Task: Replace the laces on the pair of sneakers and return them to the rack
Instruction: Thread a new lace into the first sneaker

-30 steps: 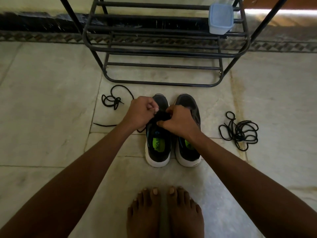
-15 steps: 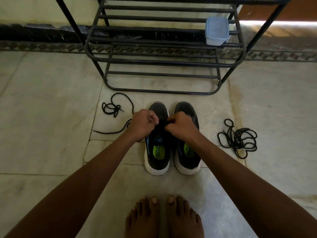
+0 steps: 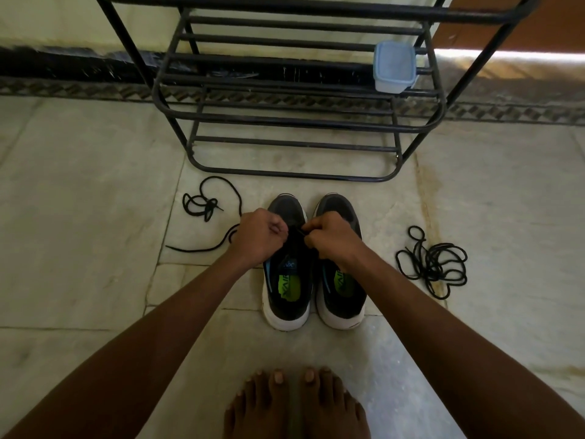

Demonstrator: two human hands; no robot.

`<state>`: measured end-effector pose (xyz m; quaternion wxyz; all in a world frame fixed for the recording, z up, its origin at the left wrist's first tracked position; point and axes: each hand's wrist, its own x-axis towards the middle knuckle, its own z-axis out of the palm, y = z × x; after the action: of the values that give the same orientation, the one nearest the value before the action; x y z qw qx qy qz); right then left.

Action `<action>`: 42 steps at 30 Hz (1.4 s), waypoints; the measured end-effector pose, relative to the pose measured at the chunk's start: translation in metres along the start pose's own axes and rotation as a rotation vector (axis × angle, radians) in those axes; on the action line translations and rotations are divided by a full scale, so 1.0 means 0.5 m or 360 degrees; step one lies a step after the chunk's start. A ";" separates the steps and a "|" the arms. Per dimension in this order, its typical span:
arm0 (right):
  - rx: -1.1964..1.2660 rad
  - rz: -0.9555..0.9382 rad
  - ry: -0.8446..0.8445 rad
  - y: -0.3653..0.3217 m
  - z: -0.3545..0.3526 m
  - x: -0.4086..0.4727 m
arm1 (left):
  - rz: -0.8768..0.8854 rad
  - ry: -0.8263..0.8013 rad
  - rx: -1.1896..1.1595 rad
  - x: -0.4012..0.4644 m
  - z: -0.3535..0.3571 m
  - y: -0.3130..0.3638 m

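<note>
Two black sneakers with white soles stand side by side on the floor, toes toward the rack: the left sneaker [image 3: 286, 286] and the right sneaker [image 3: 342, 293]. Both hands work over the left sneaker's eyelet area. My left hand [image 3: 259, 236] has its fingers curled and pinches a black lace [image 3: 202, 202] that trails off to the left across the floor. My right hand [image 3: 332, 237] pinches the lace at the shoe's tongue. The eyelets are hidden under my fingers. A second black lace [image 3: 432, 263] lies bundled on the floor to the right.
A black metal shoe rack [image 3: 285, 122] stands just beyond the sneakers, with a pale blue lidded plastic box [image 3: 394, 66] on a shelf at its right. My bare feet [image 3: 296, 403] stand on the stone floor behind the shoes. A dark patterned skirting runs along the wall.
The view tilted up, so shoes and rack sit lower in frame. My hands drew closer together over the left sneaker, and the trailing lace on the left shifted slightly.
</note>
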<state>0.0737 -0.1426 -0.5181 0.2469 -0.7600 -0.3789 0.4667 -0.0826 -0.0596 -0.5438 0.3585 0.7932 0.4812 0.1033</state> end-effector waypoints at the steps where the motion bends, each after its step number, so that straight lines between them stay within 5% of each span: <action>1: 0.0006 -0.0005 -0.0008 -0.001 0.000 -0.001 | 0.0005 0.0002 -0.0002 -0.002 0.000 0.001; 33: 0.0022 0.0002 0.0024 0.000 0.000 -0.010 | 0.0076 0.0373 -0.0070 -0.021 0.058 0.000; 42: 0.0096 0.0022 -0.0021 0.000 -0.004 -0.009 | -0.0105 0.0234 -0.0606 -0.010 0.060 -0.021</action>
<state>0.0740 -0.1462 -0.5149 0.2640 -0.7517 -0.3609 0.4847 -0.0771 -0.0748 -0.5712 0.4691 0.6852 0.5037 0.2382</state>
